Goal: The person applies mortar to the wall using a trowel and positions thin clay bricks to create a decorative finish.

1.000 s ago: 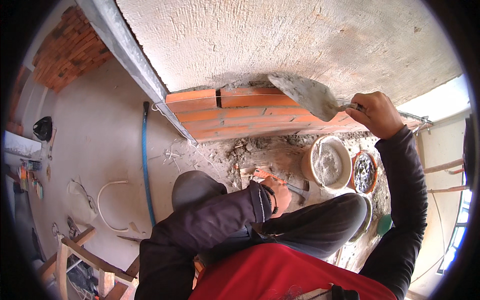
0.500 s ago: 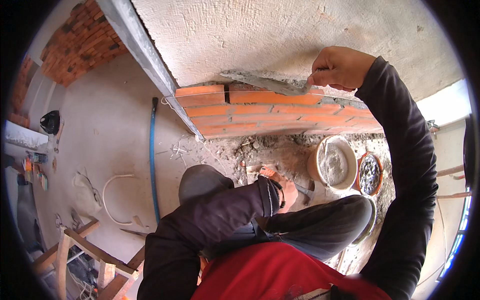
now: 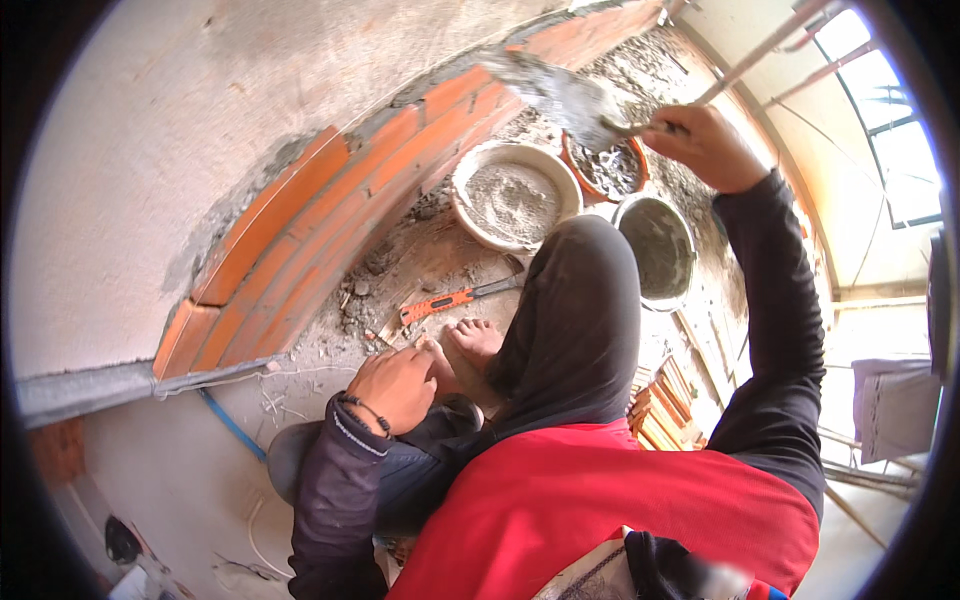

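Top course of orange bricks [image 3: 268, 218] seemingly unfinished

Ahead of the loosely bent, apparently empty left hand [image 3: 393, 388], the low mortared wall [image 3: 325, 225] has its lower courses laid; two top bricks sit ahead-left, nothing level beyond them. The right hand [image 3: 702, 147] grips a raised, mortar-smeared grey metal trowel [image 3: 560, 92].
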Motion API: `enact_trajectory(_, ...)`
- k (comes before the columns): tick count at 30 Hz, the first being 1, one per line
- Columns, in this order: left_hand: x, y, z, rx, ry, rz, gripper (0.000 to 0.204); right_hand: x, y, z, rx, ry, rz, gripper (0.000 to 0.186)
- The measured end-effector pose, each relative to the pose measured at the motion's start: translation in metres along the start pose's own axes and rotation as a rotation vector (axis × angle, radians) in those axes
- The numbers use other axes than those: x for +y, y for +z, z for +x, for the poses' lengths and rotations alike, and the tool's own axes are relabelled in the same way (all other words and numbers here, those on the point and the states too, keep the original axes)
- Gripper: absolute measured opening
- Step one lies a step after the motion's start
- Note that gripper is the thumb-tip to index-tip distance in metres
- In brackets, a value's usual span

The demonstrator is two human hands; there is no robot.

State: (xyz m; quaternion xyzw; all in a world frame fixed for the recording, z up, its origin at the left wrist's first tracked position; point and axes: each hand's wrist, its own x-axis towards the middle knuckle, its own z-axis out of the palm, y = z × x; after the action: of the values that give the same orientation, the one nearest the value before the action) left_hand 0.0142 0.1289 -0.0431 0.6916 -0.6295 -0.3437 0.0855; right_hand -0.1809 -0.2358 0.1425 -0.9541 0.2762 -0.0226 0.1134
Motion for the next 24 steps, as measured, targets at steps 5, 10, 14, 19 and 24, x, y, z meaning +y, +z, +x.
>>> enact_trajectory(5, -0.012, 0.008, 0.009, -0.056, -0.008, -0.041, 0.038, 0.129, 0.077, -0.079, -0.093, 0.4, 0.384, 0.019)
enact_trajectory(10, -0.024, 0.018, 0.011, -0.059, -0.053, -0.043, 0.039, 0.166, 0.236, -0.091, 0.319, 0.622, 0.272, 0.016)
enact_trajectory(14, -0.03, 0.014, 0.008, -0.053, -0.105, -0.076, 0.04, 0.121, 0.309, -0.063, 0.45, 0.825, 0.338, 0.032)
enact_trajectory(19, -0.031, 0.013, 0.014, -0.056, -0.115, -0.095, 0.041, 0.127, 0.341, -0.061, 0.481, 0.898, 0.366, 0.039)
enact_trajectory(24, -0.032, 0.015, 0.019, -0.085, -0.125, -0.11, 0.042, 0.125, 0.328, -0.047, 0.359, 0.992, 0.263, 0.036)
